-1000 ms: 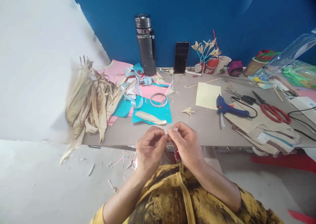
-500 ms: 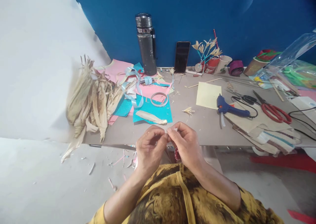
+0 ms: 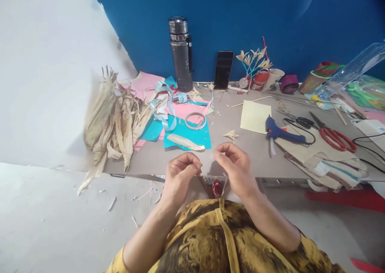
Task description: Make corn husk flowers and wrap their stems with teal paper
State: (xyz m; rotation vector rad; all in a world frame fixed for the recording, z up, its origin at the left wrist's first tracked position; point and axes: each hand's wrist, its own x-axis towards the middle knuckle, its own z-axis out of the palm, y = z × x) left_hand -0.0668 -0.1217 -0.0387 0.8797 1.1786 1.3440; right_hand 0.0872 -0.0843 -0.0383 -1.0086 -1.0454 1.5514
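husk pile (image 3: 111, 116) far left | left hand (image 3: 180, 172) fingertips pinched together | husk strip (image 3: 185, 142) on teal paper (image 3: 197, 135), just beyond both hands | right hand (image 3: 233, 164) pinched too, a little apart from the left | can't tell what I'm pinching, too tiny | imo pull gently and evenly, low over the table (image 3: 255, 154)

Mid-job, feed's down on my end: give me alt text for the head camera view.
Two bare hands, left hand and right hand, hover slightly apart at the near edge of a grey table, fingertips pinched; anything held is too small to see. Dried corn husks lie left, a blue glue gun and red-handled scissors right.
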